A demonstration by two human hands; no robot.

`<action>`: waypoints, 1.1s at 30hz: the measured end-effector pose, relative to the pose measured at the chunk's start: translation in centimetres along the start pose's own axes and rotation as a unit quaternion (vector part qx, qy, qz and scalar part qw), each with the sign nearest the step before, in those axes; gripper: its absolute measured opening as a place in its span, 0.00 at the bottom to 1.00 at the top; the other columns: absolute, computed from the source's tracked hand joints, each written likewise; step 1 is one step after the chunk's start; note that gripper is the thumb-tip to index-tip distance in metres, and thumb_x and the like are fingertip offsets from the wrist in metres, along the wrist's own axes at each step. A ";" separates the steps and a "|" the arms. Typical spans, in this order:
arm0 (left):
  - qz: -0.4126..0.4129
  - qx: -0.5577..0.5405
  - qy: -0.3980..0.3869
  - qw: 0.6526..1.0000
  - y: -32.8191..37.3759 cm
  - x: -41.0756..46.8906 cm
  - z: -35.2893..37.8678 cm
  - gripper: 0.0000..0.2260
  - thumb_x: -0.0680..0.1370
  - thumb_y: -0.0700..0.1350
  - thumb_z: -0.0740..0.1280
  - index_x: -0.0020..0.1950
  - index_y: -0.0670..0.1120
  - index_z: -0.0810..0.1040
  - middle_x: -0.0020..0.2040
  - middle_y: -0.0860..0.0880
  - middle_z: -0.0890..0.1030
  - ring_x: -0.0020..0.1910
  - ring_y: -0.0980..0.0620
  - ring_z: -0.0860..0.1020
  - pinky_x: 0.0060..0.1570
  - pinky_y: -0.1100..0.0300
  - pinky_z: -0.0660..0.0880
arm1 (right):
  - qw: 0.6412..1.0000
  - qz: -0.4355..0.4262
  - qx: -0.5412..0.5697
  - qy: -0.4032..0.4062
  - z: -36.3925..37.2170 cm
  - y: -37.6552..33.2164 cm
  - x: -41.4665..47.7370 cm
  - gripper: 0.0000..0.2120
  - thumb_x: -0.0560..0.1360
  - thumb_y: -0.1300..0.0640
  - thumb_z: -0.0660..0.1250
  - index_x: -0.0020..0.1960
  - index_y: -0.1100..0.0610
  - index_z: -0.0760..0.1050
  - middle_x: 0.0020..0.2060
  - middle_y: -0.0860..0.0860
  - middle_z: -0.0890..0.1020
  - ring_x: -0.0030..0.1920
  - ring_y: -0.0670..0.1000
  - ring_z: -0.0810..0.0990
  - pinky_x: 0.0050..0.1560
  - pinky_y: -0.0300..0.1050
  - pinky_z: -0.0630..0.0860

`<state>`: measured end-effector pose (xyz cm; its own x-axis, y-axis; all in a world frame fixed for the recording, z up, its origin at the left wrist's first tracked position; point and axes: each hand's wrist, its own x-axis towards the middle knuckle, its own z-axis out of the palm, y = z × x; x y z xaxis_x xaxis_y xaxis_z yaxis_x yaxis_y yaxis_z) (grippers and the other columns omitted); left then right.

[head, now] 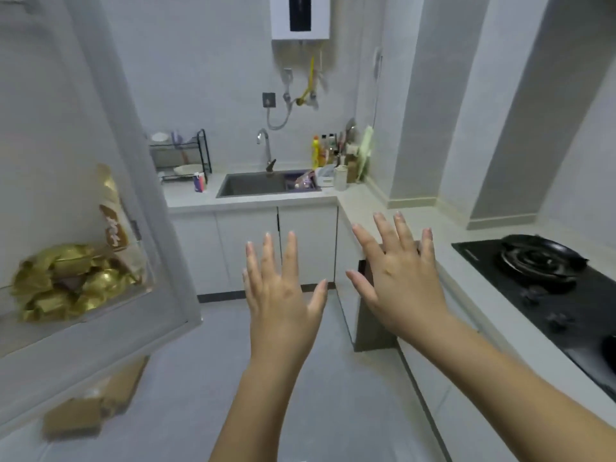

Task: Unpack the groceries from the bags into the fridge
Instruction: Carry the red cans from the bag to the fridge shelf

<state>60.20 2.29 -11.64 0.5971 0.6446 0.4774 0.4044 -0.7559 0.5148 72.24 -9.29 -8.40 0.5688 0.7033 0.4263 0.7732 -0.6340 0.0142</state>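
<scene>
My left hand [283, 291] and my right hand [396, 278] are both held out in front of me above the floor, fingers spread straight, holding nothing. At the left stands the open fridge door [110, 135], white and blurred. Its clear door shelf [100, 301] holds a bag of gold-wrapped sweets [66, 281]. Brown paper bags [90, 408] lie on the floor below the door. The inside of the fridge is out of view.
A white counter [393, 215] runs along the back and right. It carries a sink [256, 183] with a tap, a dish rack [181, 158], bottles [325, 150] and a black gas hob [546, 285]. A water heater [300, 16] hangs on the wall.
</scene>
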 end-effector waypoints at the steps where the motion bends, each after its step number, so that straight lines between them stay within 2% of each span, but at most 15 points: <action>1: 0.008 -0.009 -0.017 1.000 1.0 0.4 1.5 0.36 0.79 0.58 0.63 0.80 0.55 0.45 0.81 0.50 0.43 0.78 0.49 0.34 0.76 0.43 0.48 | 1.000 0.022 -0.005 -0.007 0.4 1.7 -0.4 0.33 0.79 0.37 0.52 0.80 0.46 0.47 0.80 0.54 0.48 0.79 0.58 0.43 0.74 0.65 0.40; 6: 0.062 -0.062 -0.101 0.991 7.1 2.5 10.2 0.35 0.80 0.58 0.62 0.80 0.54 0.45 0.81 0.49 0.43 0.78 0.48 0.35 0.77 0.43 0.47 | 0.991 0.118 -0.049 -0.035 2.2 10.4 -1.7 0.33 0.79 0.37 0.50 0.80 0.46 0.46 0.80 0.54 0.48 0.79 0.58 0.42 0.74 0.67 0.41; 10: 0.147 -0.118 -0.179 0.966 13.8 3.5 17.6 0.35 0.79 0.58 0.62 0.80 0.54 0.46 0.81 0.48 0.45 0.78 0.48 0.37 0.77 0.46 0.45 | 0.970 0.231 -0.067 -0.045 3.4 18.3 -3.9 0.33 0.80 0.37 0.51 0.80 0.47 0.45 0.80 0.53 0.47 0.79 0.56 0.40 0.75 0.64 0.41; 14: 0.225 -0.151 -0.257 0.928 20.0 3.1 24.0 0.35 0.80 0.57 0.62 0.80 0.54 0.46 0.81 0.47 0.45 0.78 0.45 0.37 0.76 0.49 0.43 | 0.925 0.367 -0.082 -0.057 4.2 25.1 -8.0 0.33 0.80 0.37 0.51 0.80 0.47 0.45 0.80 0.53 0.47 0.79 0.56 0.40 0.75 0.64 0.42; 20: 0.317 -0.167 -0.333 0.872 26.9 0.2 29.6 0.34 0.80 0.57 0.62 0.80 0.52 0.48 0.81 0.46 0.46 0.78 0.45 0.38 0.77 0.45 0.48 | 0.855 0.510 -0.088 -0.047 3.5 30.8 -14.7 0.32 0.80 0.38 0.52 0.80 0.46 0.47 0.80 0.52 0.48 0.79 0.56 0.42 0.76 0.63 0.43; 25: 0.362 -0.198 -0.381 0.827 31.8 -4.1 32.4 0.33 0.79 0.55 0.64 0.80 0.52 0.51 0.80 0.46 0.49 0.79 0.45 0.40 0.77 0.45 0.48 | 0.798 0.595 -0.087 -0.037 2.5 34.1 -21.0 0.32 0.80 0.38 0.52 0.80 0.45 0.45 0.80 0.51 0.47 0.79 0.54 0.41 0.76 0.62 0.42; 30: 0.421 -0.225 -0.413 0.776 37.3 -9.5 34.5 0.32 0.79 0.53 0.64 0.80 0.52 0.53 0.80 0.47 0.50 0.79 0.46 0.41 0.77 0.46 0.49 | 0.749 0.657 -0.081 -0.011 1.4 38.0 -27.9 0.32 0.80 0.40 0.55 0.79 0.46 0.49 0.80 0.51 0.50 0.79 0.55 0.44 0.76 0.63 0.45; 33: 0.443 -0.235 -0.415 0.759 40.9 -12.6 35.9 0.32 0.79 0.52 0.64 0.80 0.51 0.54 0.80 0.47 0.51 0.79 0.46 0.41 0.77 0.48 0.48 | 0.733 0.675 -0.080 0.015 0.7 41.1 -31.5 0.31 0.79 0.41 0.59 0.79 0.47 0.53 0.79 0.52 0.54 0.79 0.56 0.48 0.75 0.63 0.47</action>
<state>94.09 -40.82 -22.15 0.8003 -0.5343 0.2722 -0.5862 -0.6014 0.5429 86.34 -57.27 -21.91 0.7773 -0.6060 0.1691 -0.5329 -0.7769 -0.3352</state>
